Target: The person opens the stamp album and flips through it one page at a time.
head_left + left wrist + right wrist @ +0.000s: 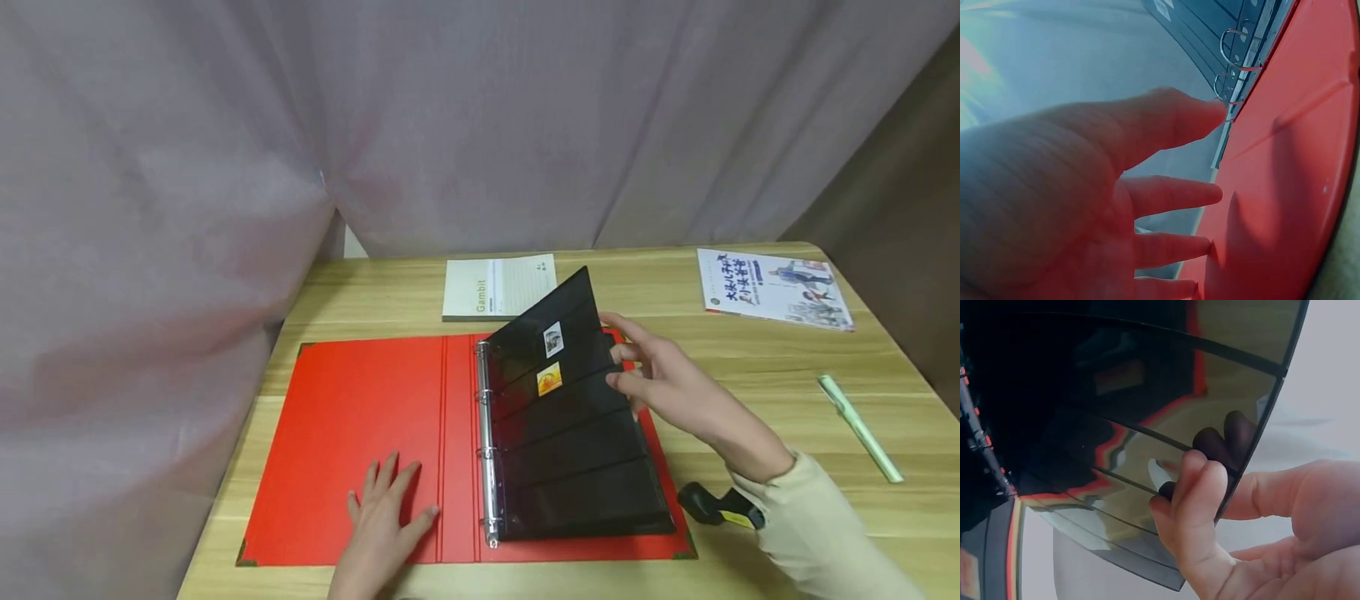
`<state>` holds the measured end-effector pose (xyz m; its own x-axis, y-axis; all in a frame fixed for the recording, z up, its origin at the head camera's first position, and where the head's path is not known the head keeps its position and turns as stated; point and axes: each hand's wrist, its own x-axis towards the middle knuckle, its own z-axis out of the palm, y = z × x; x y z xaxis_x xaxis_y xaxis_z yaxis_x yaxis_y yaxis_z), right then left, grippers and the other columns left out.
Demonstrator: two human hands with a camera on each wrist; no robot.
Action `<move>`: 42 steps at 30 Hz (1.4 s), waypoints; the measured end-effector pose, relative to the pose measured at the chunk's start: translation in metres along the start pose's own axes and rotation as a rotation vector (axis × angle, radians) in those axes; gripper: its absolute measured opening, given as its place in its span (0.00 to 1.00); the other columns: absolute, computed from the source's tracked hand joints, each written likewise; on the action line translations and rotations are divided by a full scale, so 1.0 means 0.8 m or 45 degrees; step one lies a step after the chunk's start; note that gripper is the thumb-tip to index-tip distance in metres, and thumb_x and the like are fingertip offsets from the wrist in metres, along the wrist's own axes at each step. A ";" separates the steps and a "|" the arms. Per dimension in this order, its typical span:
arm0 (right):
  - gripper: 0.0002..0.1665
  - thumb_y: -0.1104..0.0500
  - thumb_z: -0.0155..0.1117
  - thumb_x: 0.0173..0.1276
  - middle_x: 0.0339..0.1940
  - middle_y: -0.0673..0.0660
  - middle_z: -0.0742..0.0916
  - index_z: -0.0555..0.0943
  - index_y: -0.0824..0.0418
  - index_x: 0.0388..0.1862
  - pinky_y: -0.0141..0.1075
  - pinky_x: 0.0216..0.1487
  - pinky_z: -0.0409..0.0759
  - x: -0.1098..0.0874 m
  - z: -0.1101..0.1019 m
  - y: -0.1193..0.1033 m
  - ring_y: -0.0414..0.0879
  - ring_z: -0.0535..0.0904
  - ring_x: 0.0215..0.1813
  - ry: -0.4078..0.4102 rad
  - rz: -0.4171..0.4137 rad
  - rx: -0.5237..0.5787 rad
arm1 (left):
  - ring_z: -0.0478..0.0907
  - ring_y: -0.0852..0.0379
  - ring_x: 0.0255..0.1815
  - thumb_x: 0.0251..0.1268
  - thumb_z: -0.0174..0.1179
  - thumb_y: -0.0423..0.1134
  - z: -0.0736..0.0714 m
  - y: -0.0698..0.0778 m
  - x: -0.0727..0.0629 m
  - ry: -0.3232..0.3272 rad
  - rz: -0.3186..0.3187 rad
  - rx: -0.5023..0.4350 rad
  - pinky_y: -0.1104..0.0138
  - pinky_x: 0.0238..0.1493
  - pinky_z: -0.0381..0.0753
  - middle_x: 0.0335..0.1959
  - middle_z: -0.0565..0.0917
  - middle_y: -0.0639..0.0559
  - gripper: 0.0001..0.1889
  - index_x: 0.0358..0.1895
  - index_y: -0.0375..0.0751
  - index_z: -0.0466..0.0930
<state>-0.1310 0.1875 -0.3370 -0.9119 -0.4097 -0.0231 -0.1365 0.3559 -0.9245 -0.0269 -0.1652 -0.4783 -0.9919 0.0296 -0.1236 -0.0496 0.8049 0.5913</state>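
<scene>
A red ring binder point(352, 392) lies spread on the table, with a metal ring spine point(487, 442). My right hand point(671, 379) pinches the outer edge of a black stamp page point(577, 433), which stands raised and tilted over the right half. Two small stamps, a grey one point(552, 340) and an orange-yellow one point(549, 379), sit in its upper strips. In the right wrist view, thumb and fingers lie on either side of the glossy sheet point(1147, 400). On the bare left cover rests my left hand point(380, 521), fingers spread, its fingertips against the red surface in the left wrist view.
Behind the binder lies a pale notebook point(498, 287). A white illustrated booklet point(772, 287) is at the back right, and a light green pen point(860, 427) lies to the right. A black object with a yellow label point(720, 507) is partly under the right sleeve. Curtains point(480, 125) hang behind the table.
</scene>
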 end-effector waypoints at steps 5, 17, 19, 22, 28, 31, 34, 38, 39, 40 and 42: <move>0.47 0.74 0.57 0.69 0.36 0.60 0.76 0.50 0.63 0.83 0.39 0.23 0.80 0.003 0.002 -0.013 0.49 0.72 0.20 -0.010 -0.015 -0.003 | 0.51 0.25 0.75 0.62 0.71 0.47 -0.001 -0.001 0.002 0.013 0.016 0.016 0.22 0.63 0.43 0.75 0.64 0.31 0.33 0.68 0.37 0.74; 0.45 0.72 0.56 0.69 0.37 0.60 0.81 0.51 0.65 0.82 0.38 0.25 0.79 0.017 0.012 -0.040 0.49 0.76 0.20 -0.025 -0.035 -0.040 | 0.52 0.31 0.77 0.66 0.68 0.49 -0.017 0.030 -0.007 0.038 0.097 -0.108 0.30 0.69 0.51 0.79 0.58 0.36 0.43 0.78 0.37 0.58; 0.44 0.73 0.56 0.69 0.36 0.60 0.81 0.52 0.67 0.81 0.38 0.24 0.79 0.021 0.017 -0.043 0.48 0.75 0.20 -0.031 -0.054 -0.012 | 0.53 0.35 0.78 0.66 0.68 0.50 -0.022 0.044 -0.008 0.045 0.146 -0.149 0.34 0.70 0.56 0.79 0.58 0.39 0.45 0.80 0.39 0.55; 0.43 0.74 0.55 0.68 0.39 0.63 0.82 0.52 0.70 0.80 0.38 0.24 0.80 0.025 0.024 -0.048 0.47 0.74 0.20 -0.041 -0.079 0.016 | 0.58 0.42 0.77 0.64 0.70 0.50 -0.029 0.070 -0.011 0.025 0.257 -0.202 0.39 0.67 0.67 0.80 0.58 0.46 0.48 0.81 0.47 0.51; 0.42 0.73 0.56 0.69 0.44 0.66 0.83 0.54 0.69 0.79 0.39 0.25 0.81 0.033 0.040 -0.061 0.50 0.75 0.21 -0.075 -0.088 -0.011 | 0.60 0.52 0.76 0.60 0.72 0.55 -0.037 0.114 -0.016 -0.050 0.545 -0.300 0.43 0.60 0.77 0.81 0.54 0.58 0.51 0.82 0.61 0.49; 0.42 0.72 0.57 0.69 0.47 0.66 0.83 0.54 0.68 0.80 0.40 0.25 0.82 0.035 0.047 -0.066 0.50 0.77 0.21 -0.086 -0.085 -0.020 | 0.61 0.52 0.75 0.59 0.71 0.59 -0.037 0.129 -0.017 -0.033 0.689 -0.287 0.45 0.58 0.78 0.82 0.52 0.56 0.51 0.82 0.58 0.51; 0.41 0.70 0.57 0.70 0.49 0.67 0.84 0.55 0.67 0.80 0.41 0.27 0.83 0.037 0.053 -0.070 0.49 0.80 0.25 -0.098 -0.075 -0.019 | 0.63 0.49 0.74 0.59 0.72 0.58 -0.035 0.139 -0.016 0.007 0.805 -0.265 0.49 0.55 0.81 0.82 0.50 0.52 0.52 0.82 0.56 0.50; 0.40 0.70 0.55 0.71 0.50 0.66 0.84 0.55 0.66 0.80 0.44 0.30 0.85 0.042 0.060 -0.078 0.50 0.83 0.28 -0.130 -0.055 -0.006 | 0.63 0.46 0.74 0.55 0.76 0.53 -0.033 0.146 -0.014 0.068 0.903 -0.247 0.52 0.54 0.82 0.82 0.48 0.48 0.55 0.82 0.52 0.50; 0.40 0.70 0.55 0.71 0.50 0.66 0.84 0.55 0.65 0.80 0.45 0.30 0.85 0.044 0.062 -0.079 0.50 0.84 0.29 -0.138 -0.050 0.000 | 0.62 0.45 0.75 0.55 0.76 0.53 -0.033 0.147 -0.014 0.085 0.918 -0.238 0.50 0.55 0.82 0.82 0.47 0.48 0.55 0.82 0.52 0.50; 0.40 0.70 0.55 0.72 0.50 0.66 0.84 0.55 0.65 0.80 0.46 0.30 0.85 0.045 0.063 -0.081 0.50 0.84 0.28 -0.145 -0.047 0.005 | 0.63 0.45 0.74 0.54 0.77 0.52 -0.032 0.148 -0.013 0.104 0.934 -0.230 0.50 0.55 0.82 0.82 0.47 0.47 0.55 0.82 0.51 0.50; 0.39 0.69 0.55 0.72 0.50 0.65 0.84 0.56 0.65 0.79 0.46 0.31 0.85 0.048 0.066 -0.083 0.50 0.84 0.27 -0.152 -0.047 0.001 | 0.65 0.44 0.72 0.54 0.77 0.52 -0.032 0.150 -0.012 0.145 0.968 -0.210 0.49 0.54 0.82 0.82 0.48 0.45 0.55 0.81 0.49 0.51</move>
<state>-0.1366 0.1033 -0.2967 -0.8539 -0.5193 -0.0341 -0.1685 0.3380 -0.9259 -0.0262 -0.0839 -0.3860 -0.7663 0.4688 0.4394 0.6395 0.4894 0.5929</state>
